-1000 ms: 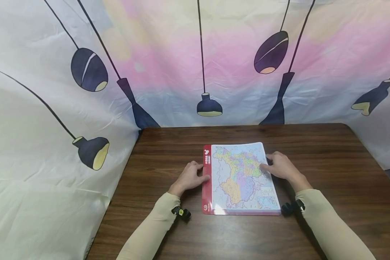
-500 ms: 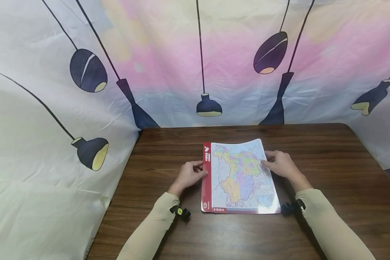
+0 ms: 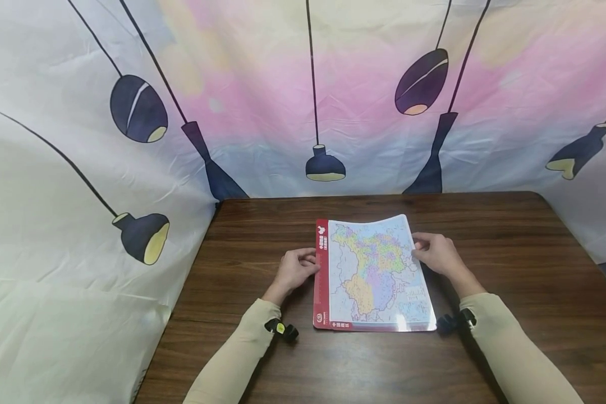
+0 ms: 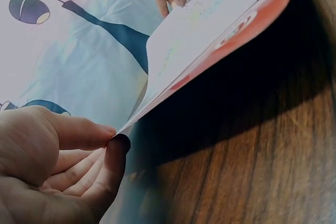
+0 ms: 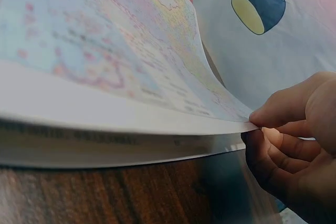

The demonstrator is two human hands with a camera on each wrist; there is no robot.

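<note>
Left hand (image 3: 294, 270) grip pinching red-edged map book (image 3: 371, 275) at its left edge; right hand (image 3: 436, 253) grip pinching the lifted cover's right edge; book flat on counter (image 3: 510, 252).

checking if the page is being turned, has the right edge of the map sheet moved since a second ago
Yes. The map sheet has lifted at its right edge: it lay flat on the book, and now the right hand pinches it raised above the table.

Dark wooden table (image 3: 510, 247), grain running left to right. Behind and to both sides, creased cloth backdrop (image 3: 262, 84) printed with navy pendant lamps on pink, cream and pale blue.
</note>
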